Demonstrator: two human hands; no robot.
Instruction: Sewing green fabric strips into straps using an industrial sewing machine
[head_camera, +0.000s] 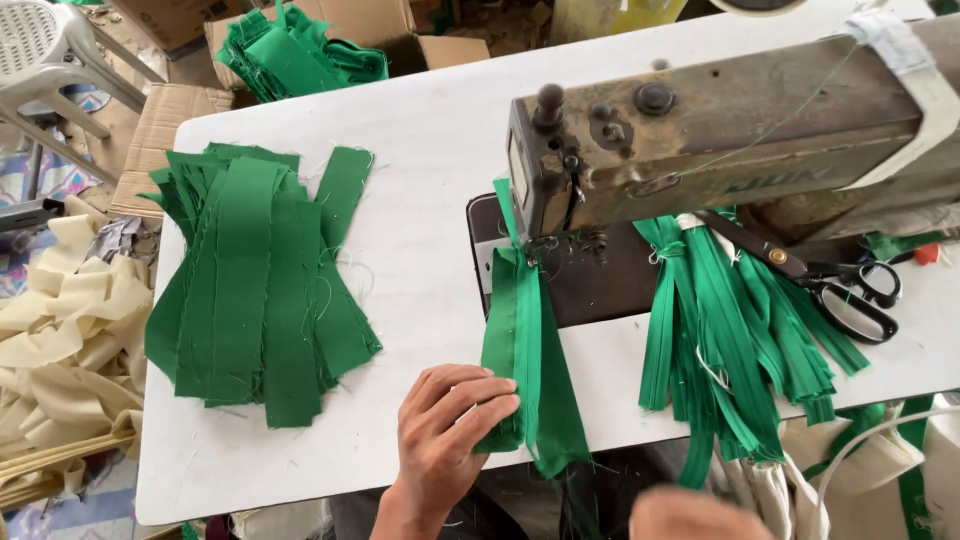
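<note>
A green fabric strip (530, 350) runs from under the needle of an old brown sewing machine (720, 130) down over the table's front edge. My left hand (445, 430) rests on the strip's left edge near the table front, fingers laid on the cloth. My right hand (685, 515) shows only as a blurred patch at the bottom edge, near a tied bundle of green zippers (730, 340); I cannot see its fingers.
A pile of green fabric strips (255, 285) lies on the white table (420, 150) at the left. Black scissors (840, 290) lie right of the zippers. Cardboard boxes with green cloth (300, 50) stand behind; cream fabric (60, 340) is heaped on the floor left.
</note>
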